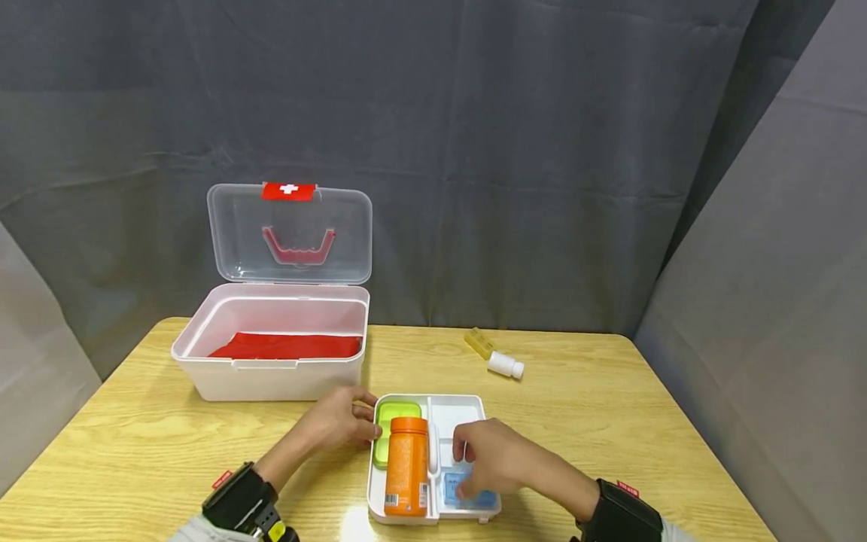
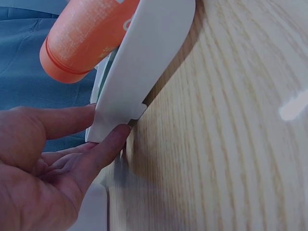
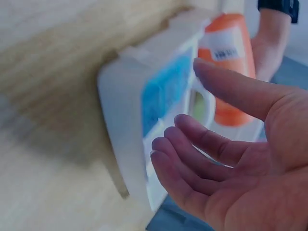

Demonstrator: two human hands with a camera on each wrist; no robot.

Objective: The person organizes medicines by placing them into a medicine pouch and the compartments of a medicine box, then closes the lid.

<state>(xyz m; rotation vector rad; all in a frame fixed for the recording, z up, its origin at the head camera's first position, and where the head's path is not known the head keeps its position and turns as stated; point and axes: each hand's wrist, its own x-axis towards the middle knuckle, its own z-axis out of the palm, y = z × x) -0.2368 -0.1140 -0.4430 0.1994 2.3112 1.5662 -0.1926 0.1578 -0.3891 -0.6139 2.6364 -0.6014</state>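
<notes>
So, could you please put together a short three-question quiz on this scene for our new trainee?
1. True or false: the first-aid box on the table has its lid shut.
2. Which item lies on the table outside the white tray? A) the orange bottle B) the small yellow bottle C) the blue pack
3. What does the left hand touch?

Key
1. False: the clear lid stands open.
2. B.
3. The tray's edge near the green box; the right hand hovers open over the blue pack.
</notes>
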